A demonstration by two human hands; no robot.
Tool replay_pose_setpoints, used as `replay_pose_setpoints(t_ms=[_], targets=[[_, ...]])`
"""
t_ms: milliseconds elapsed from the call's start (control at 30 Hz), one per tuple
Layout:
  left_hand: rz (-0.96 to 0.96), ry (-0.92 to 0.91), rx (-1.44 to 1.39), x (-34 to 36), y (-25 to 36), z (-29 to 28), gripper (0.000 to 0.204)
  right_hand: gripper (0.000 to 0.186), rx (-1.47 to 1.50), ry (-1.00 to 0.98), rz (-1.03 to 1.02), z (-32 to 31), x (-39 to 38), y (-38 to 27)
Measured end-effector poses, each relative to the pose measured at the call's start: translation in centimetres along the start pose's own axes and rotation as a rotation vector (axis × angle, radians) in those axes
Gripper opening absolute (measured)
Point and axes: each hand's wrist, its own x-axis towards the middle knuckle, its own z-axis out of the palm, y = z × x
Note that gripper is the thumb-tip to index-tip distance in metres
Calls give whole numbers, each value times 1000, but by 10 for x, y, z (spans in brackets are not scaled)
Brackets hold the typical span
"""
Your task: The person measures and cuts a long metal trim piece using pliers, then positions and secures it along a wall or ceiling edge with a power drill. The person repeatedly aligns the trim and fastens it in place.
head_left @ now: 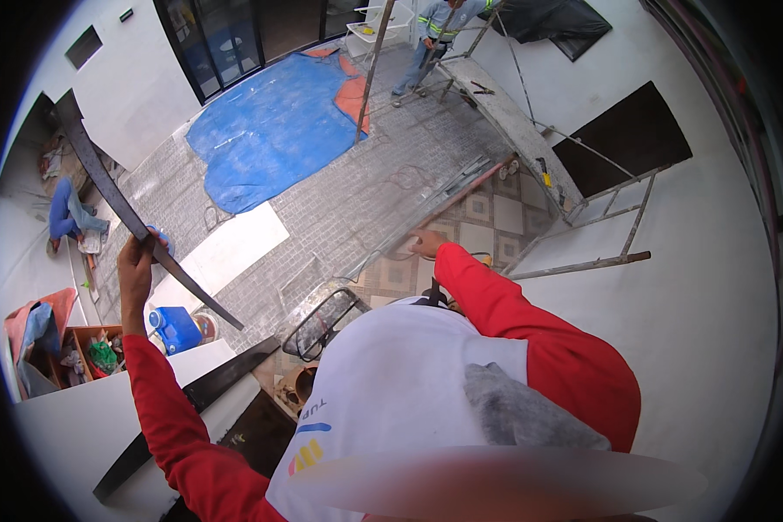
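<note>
The left hand [136, 265] is up in front, gripping a long dark strip [103, 174] that slants down to the right, past a blue jug [177, 331]. The right hand [426, 244] reaches out over the tiles [476, 237]; whether it holds anything, I can't tell. Beyond, a blue tarp [274, 117] lies spread on the paving [322, 235].

Left grip [137, 263] around dark strip [105, 181]; right grip [428, 244] apart; blue tarp [274, 126] beyond.
</note>
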Motion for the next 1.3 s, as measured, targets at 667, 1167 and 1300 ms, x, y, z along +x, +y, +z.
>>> replay_pose_setpoints(t_ms=[667,1167,1300], targets=[[78,82,79,3,7,-2,23,101,660,567,904,-244,-122,236],[97,238,39,5,9,-9,23,101,584,570,874,-232,-116,224],[98,224,-14,4,15,-8,23,102,598,567,878,-239,-117,236]])
